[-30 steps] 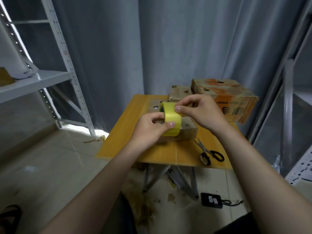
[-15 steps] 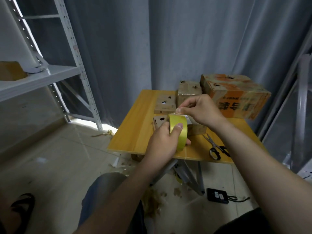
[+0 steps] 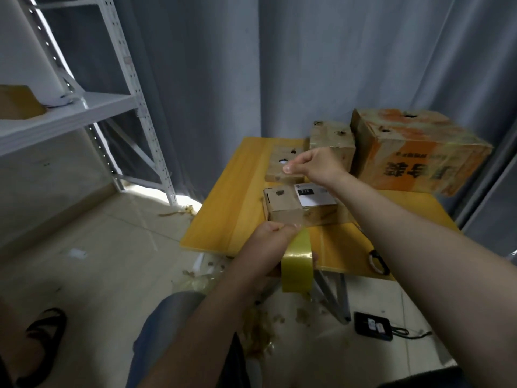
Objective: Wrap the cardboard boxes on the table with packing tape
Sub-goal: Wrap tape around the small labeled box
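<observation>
My left hand [image 3: 265,245] grips the yellow tape roll [image 3: 297,261] at the near edge of the yellow table [image 3: 232,208]. My right hand [image 3: 313,166] pinches the free end of the tape above the table, and a clear strip stretches from it down to the roll. Under the strip lies a small cardboard box [image 3: 282,204] with a white label. Behind it sit a flat small box [image 3: 279,163], a taller box [image 3: 333,141] and a large orange-printed box [image 3: 416,152].
Scissors [image 3: 377,261] lie on the table's right side, partly hidden by my right forearm. A white metal shelf rack [image 3: 84,107] stands at the left. A black device with a cable [image 3: 372,326] and tape scraps lie on the floor under the table.
My left hand has pulled the roll down and toward me to the table's near edge. My right hand has lifted the tape end farther away, drawing out a long strip over the labelled box.
</observation>
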